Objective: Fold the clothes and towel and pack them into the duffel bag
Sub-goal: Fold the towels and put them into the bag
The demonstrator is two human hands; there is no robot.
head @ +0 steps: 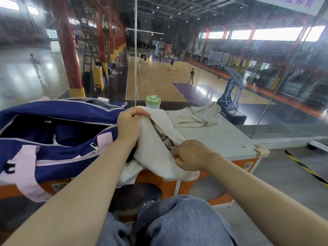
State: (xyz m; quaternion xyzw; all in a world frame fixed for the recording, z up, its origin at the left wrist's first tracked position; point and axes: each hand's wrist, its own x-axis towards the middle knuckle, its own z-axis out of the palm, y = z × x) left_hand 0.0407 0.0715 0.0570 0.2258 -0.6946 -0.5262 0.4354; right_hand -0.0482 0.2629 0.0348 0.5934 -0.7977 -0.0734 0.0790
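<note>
A white towel (156, 150) hangs between my hands over the front edge of the table. My left hand (130, 124) grips its upper edge, raised beside the bag. My right hand (190, 156) pinches its lower edge nearer to me. Something dark and pinkish shows inside the towel's fold. The navy duffel bag (58, 128) with pink straps lies on the left of the table, its top zip open and its inside dark. A crumpled cream garment (195, 115) lies at the back of the table, to the right of the towel.
A bottle with a green lid (153, 102) stands behind the towel at the table's far edge. The grey table (227, 139) has orange sides. A glass wall rises just behind it. My knees in blue jeans (179, 221) are below.
</note>
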